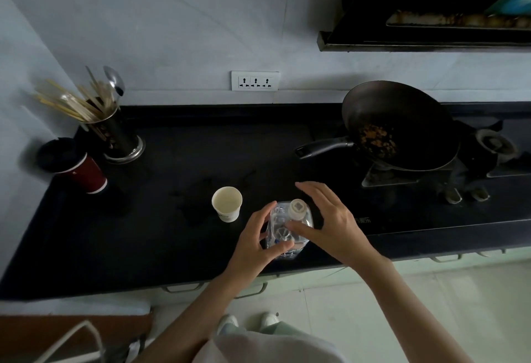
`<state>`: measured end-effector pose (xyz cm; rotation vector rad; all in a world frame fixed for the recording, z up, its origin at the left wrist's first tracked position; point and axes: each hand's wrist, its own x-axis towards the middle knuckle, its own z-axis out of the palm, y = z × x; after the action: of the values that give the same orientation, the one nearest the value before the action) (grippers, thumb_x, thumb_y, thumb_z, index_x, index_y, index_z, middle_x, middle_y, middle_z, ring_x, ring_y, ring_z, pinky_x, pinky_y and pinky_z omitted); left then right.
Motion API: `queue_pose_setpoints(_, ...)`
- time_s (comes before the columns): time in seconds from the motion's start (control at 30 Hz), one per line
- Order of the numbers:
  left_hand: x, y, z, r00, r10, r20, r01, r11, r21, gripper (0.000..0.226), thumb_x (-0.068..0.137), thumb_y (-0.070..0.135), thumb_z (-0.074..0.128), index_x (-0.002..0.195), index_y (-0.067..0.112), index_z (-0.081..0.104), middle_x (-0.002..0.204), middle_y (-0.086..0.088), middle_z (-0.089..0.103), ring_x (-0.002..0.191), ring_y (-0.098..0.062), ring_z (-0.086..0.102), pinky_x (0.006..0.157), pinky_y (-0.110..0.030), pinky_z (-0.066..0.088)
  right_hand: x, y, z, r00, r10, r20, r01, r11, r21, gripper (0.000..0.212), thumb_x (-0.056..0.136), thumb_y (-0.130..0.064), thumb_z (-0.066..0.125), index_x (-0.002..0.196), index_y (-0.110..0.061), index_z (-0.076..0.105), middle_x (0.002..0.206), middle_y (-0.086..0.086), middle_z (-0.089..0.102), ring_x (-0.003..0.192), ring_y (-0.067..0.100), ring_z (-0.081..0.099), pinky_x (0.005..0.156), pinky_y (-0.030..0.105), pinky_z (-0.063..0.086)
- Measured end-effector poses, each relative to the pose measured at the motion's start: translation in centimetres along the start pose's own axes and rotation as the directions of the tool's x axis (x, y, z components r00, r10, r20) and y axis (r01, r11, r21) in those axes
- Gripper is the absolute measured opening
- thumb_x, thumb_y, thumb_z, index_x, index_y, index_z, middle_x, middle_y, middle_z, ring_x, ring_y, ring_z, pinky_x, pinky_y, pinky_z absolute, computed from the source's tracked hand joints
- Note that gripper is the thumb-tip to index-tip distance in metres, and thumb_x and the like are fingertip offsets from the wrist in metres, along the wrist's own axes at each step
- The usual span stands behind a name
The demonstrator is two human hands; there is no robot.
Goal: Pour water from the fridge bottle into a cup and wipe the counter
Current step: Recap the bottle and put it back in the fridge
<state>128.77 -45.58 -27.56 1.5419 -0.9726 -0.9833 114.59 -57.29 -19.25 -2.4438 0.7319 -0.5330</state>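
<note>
Head view: we looked down on a black counter [161, 247], bottle and cup near its front edge.
Bottle position: the clear plastic bottle [283, 230] stood upright between both hands, just right of the paper cup [227, 204].
Bottle look: transparent squarish walls, blue print low on the label, pale cap [298, 208] on top; water level too hard to read.
Cup look: white paper, open mouth; whether it held water we could not tell.
Left hand: our left hand [260, 243] wrapped the bottle's body, fingers curled round the near side.
Right hand: our right hand [330, 219] was spread and loose, thumb touching the bottle's shoulder, fingers clear of the cap.
Handling, judged: thin plastic likely flexes under squeeze; possibly cold and slick from the fridge.
Grip advice: hold mid-body firmly, twist the cap with fingertips.
Cup risk: light, easily tipped.
</note>
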Motion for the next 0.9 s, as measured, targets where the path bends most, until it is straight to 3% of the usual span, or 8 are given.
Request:
queue_pose_setpoints(0.17,0.0,0.0,0.0,1.0,0.001,0.002,-0.001,1.0,-0.004,0.08,0.074,0.043,0.076,0.142,0.039,0.035,0.138,0.019,0.042,0.129,0.001,0.044,0.105,-0.032,0.045,-0.4,0.3,-0.1,0.986,-0.114,0.125,0.085,0.972,0.22,0.046,0.094,0.0,0.054,0.138,-0.012,0.05,0.145,-0.005,0.047,0.135,0.003,0.04,0.107,0.019,0.038)
queue_pose_setpoints(0.27,0.1,0.1,-0.1,1.0,-0.003,0.006,0.003,1.0,-0.012,0.081,0.073,0.044,0.076,0.143,0.036,0.035,0.138,0.018,0.042,0.128,0.001,0.045,0.105,-0.033,0.045,-0.3,0.6,0.6,0.995,-0.095,0.004,0.092,0.975,0.203,0.038,0.09,-0.002,0.061,0.127,-0.011,0.061,0.13,-0.005,0.059,0.118,0.002,0.056,0.094,0.022,0.051)
queue_pose_setpoints(0.37,0.1,0.0,0.0,1.0,-0.003,0.009,0.003,1.0,-0.008,0.081,0.074,0.043,0.076,0.143,0.036,0.035,0.139,0.018,0.042,0.129,0.001,0.044,0.105,-0.032,0.045,-0.1,0.4,1.4,0.989,0.038,-0.14,-0.024,0.995,0.1,0.039,0.078,-0.033,0.074,0.112,-0.016,0.067,0.107,-0.007,0.061,0.094,0.005,0.062,0.076,0.025,0.056)
queue_pose_setpoints(0.47,0.1,-0.1,-0.1,1.0,-0.002,0.011,0.002,1.0,-0.007,0.081,0.074,0.043,0.077,0.143,0.037,0.035,0.139,0.017,0.042,0.129,0.0,0.045,0.105,-0.031,0.045,-0.4,0.0,1.2,0.994,0.087,-0.064,-0.083,0.995,0.062,0.06,0.077,-0.051,0.068,0.126,-0.02,0.055,0.124,-0.008,0.051,0.108,0.005,0.054,0.085,0.017,0.047)
queue_pose_setpoints(0.57,0.1,0.1,-0.1,1.0,-0.001,0.009,0.001,1.0,-0.006,0.081,0.074,0.044,0.076,0.143,0.036,0.035,0.14,0.018,0.042,0.129,0.0,0.044,0.104,-0.031,0.045,-0.6,0.0,-0.2,0.995,-0.051,0.088,0.032,0.979,0.204,0.047,0.095,-0.027,0.057,0.14,-0.02,0.046,0.147,-0.011,0.039,0.133,-0.001,0.039,0.103,0.014,0.038)
queue_pose_setpoints(0.7,0.1,0.1,-0.1,1.0,-0.003,0.009,0.004,1.0,-0.023,0.082,0.073,0.043,0.076,0.143,0.035,0.035,0.14,0.017,0.042,0.128,-0.001,0.046,0.104,-0.028,0.045,-0.5,0.6,0.0,0.985,-0.162,0.058,0.148,0.971,0.188,0.041,0.094,0.003,0.053,0.13,-0.014,0.059,0.137,-0.002,0.053,0.128,0.006,0.049,0.101,0.024,0.046)
queue_pose_setpoints(0.8,0.0,0.2,-0.1,1.0,0.002,0.015,-0.002,1.0,-0.019,0.081,0.074,0.043,0.076,0.143,0.034,0.035,0.14,0.016,0.042,0.129,-0.001,0.045,0.103,-0.027,0.045,-0.1,0.6,0.9,0.994,-0.085,-0.067,0.093,0.987,0.133,0.027,0.088,-0.02,0.067,0.114,-0.015,0.067,0.111,-0.003,0.06,0.101,0.006,0.061,0.08,0.025,0.056)
queue_pose_setpoints(0.9,0.0,0.1,0.0,1.0,0.001,0.023,0.0,1.0,-0.02,0.08,0.075,0.043,0.075,0.143,0.034,0.035,0.139,0.015,0.042,0.128,-0.001,0.046,0.102,-0.025,0.045,0.3,-0.3,1.8,0.984,0.08,-0.158,-0.094,0.992,-0.087,0.051,0.08,-0.063,0.054,0.1,-0.017,0.061,0.096,-0.007,0.057,0.081,0.008,0.059,0.06,0.025,0.055)
